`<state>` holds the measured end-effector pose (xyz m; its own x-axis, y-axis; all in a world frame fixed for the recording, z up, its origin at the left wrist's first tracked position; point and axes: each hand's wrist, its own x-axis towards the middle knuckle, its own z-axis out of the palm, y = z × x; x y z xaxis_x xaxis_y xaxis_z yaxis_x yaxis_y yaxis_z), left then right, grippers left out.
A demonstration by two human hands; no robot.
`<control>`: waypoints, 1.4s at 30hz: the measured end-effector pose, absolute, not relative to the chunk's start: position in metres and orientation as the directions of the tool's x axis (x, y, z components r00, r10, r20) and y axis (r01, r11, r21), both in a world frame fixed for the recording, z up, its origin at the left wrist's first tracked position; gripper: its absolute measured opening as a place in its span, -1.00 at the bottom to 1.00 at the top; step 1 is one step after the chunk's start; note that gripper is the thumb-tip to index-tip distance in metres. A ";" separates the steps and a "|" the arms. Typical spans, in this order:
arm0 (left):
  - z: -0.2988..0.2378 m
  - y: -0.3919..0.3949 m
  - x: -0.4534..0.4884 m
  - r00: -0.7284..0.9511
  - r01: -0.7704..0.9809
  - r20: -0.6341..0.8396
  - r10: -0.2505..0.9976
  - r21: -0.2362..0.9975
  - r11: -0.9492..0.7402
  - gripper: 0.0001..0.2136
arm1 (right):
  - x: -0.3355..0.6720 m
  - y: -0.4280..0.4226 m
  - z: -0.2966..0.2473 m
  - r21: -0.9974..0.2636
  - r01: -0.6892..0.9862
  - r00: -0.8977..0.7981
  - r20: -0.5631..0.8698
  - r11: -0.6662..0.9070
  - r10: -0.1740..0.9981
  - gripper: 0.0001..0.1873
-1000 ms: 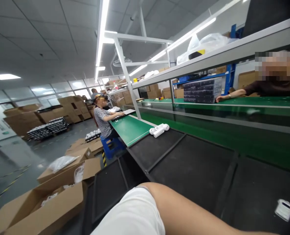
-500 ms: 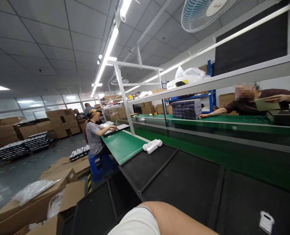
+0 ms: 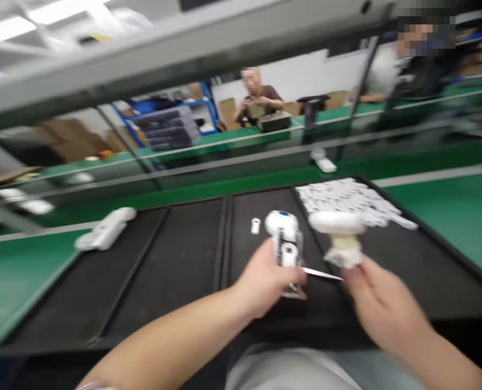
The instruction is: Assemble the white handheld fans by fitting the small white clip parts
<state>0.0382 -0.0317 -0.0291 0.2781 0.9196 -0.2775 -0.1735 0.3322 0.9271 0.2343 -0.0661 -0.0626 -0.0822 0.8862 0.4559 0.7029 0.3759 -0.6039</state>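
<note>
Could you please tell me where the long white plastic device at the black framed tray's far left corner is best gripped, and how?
I'd probably grip the device mid-length, from above: it lies slantwise, its top uncovered, its long body running between rounded ends.

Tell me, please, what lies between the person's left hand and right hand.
In the head view, a thin white strip runs across the gap between the left hand and the right hand; blur hides what it is.

Ceiling lamps: glaring white, ten o'clock.
Overhead beam: motion-streaked, twelve o'clock.
Black trays: dim, eight o'clock.
Right hand: softened by blur, four o'clock.
</note>
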 end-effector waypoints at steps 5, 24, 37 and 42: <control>-0.018 -0.025 0.038 0.223 -0.065 -0.243 0.944 0.962 0.264 -0.68 | 0.213 -0.075 -0.068 -0.590 0.732 -0.131 0.368 0.340 0.920 -0.68; -0.009 -0.029 0.042 0.216 -0.064 -0.213 0.953 0.971 0.232 -0.67 | 0.203 -0.081 -0.060 -0.519 0.779 -0.146 0.395 0.351 0.907 -0.72; -0.022 -0.026 0.031 0.271 -0.259 -0.290 0.918 0.896 0.360 -0.71 | 0.215 -0.082 -0.070 -0.440 0.829 -0.160 0.405 0.346 0.900 -0.68; -0.031 -0.003 0.015 0.226 -0.367 -0.403 0.887 0.808 0.460 -0.66 | 0.270 -0.053 -0.093 -0.150 0.981 -0.058 0.392 0.126 0.918 -0.62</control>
<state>0.0155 -0.0029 -0.0306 0.2256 0.8870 -0.4028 -0.3671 0.4604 0.8083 0.2695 -0.0534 -0.0929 -0.0578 0.9182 0.3919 0.9807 0.1256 -0.1496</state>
